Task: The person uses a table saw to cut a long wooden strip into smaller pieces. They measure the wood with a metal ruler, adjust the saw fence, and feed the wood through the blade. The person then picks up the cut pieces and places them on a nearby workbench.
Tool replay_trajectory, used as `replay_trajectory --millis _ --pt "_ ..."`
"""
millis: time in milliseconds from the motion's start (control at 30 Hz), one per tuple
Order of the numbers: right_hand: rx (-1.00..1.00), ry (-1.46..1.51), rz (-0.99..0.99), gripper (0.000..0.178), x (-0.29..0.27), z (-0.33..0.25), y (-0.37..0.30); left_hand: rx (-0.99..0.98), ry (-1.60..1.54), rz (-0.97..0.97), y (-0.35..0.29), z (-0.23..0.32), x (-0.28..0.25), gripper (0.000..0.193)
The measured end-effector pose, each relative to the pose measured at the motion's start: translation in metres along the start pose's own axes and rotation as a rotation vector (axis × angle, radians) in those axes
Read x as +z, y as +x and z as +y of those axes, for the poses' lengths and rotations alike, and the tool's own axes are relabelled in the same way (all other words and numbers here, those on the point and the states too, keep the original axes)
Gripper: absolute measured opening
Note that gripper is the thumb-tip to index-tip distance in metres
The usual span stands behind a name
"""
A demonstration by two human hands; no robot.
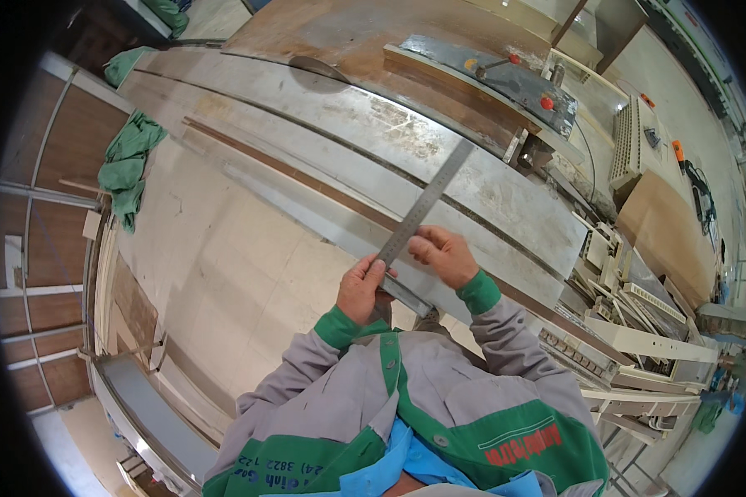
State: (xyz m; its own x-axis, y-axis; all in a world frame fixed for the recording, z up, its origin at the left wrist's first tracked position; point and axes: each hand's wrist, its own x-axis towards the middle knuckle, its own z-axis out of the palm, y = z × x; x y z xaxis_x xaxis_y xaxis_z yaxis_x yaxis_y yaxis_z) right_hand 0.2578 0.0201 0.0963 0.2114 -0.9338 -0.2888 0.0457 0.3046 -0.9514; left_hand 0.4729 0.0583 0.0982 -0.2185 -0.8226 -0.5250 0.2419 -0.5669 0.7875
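Observation:
A combination square has a long grey steel blade that slants up and to the right over the metal machine table. Its short metal stock extends down and to the right near my body. My left hand is closed around the square by the corner where blade and stock meet, thumb on top. Beside the blade's right edge is my right hand, its fingers curled and pressed together. Whatever those fingers hold, if anything, is hidden. A long narrow brown strip runs along the table's near side, passing beneath the blade.
A round saw blade shows at the table's far left. Beyond the table stands a fence with red knobs. Green cloths hang at the left. Offcuts pile up on the right, near a brown board.

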Motion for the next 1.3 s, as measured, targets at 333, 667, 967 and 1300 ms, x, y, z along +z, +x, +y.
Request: replay_trajectory --millis 333,667,967,1300 --pt "0.006 -0.659 0.018 0.053 0.028 -0.003 0.056 -0.016 0.139 -0.216 0.130 0.043 -0.021 0.030" --pt "-0.024 -0.957 0.250 0.048 0.011 0.009 0.120 0.705 1.008 -0.079 0.196 0.087 -0.052 0.044" --pt "-0.258 -1.125 0.292 0.046 -0.007 0.034 0.165 0.657 1.149 0.074 0.197 0.075 -0.058 0.046" --pt "-0.452 -1.160 0.319 0.047 -0.012 0.055 0.153 0.721 1.367 0.254 0.195 0.063 -0.041 0.035"
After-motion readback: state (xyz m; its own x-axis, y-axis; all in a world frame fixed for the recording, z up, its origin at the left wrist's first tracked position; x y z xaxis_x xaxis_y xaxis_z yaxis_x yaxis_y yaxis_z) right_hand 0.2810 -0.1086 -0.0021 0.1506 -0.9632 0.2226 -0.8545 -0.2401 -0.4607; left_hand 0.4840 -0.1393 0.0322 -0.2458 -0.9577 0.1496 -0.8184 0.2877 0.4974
